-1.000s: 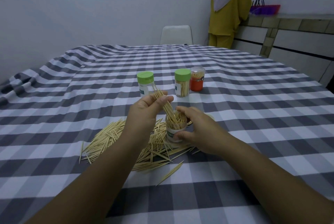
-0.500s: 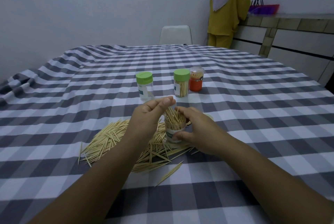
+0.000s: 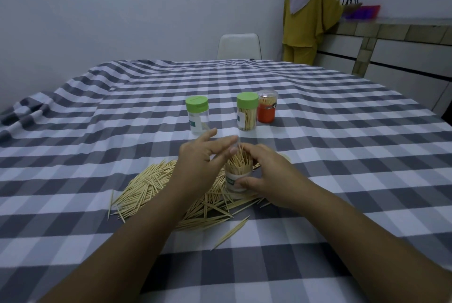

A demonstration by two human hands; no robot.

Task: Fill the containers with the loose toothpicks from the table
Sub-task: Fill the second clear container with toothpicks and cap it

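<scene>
An open clear container (image 3: 236,181) packed with upright toothpicks stands on the checked tablecloth (image 3: 342,155), and my right hand (image 3: 266,175) grips it from the right side. My left hand (image 3: 195,163) hovers at the container's left rim with its fingers spread and straightened over the toothpick tips, holding nothing I can see. A heap of loose toothpicks (image 3: 146,185) lies around and in front of the container, partly hidden under my left forearm. Behind stand a nearly empty green-lidded jar (image 3: 197,116), a full green-lidded jar (image 3: 247,115) and an orange container (image 3: 267,109) with a clear cap.
A white chair (image 3: 238,46) stands at the table's far edge. A person in a yellow garment (image 3: 310,16) stands at a tiled counter (image 3: 391,40) at the back right. A stray toothpick pair (image 3: 232,231) lies nearer to me.
My left hand lowered a pinched bunch of toothpicks into the open container and has spread its fingers, letting them go. My right hand has kept its hold on the container.
</scene>
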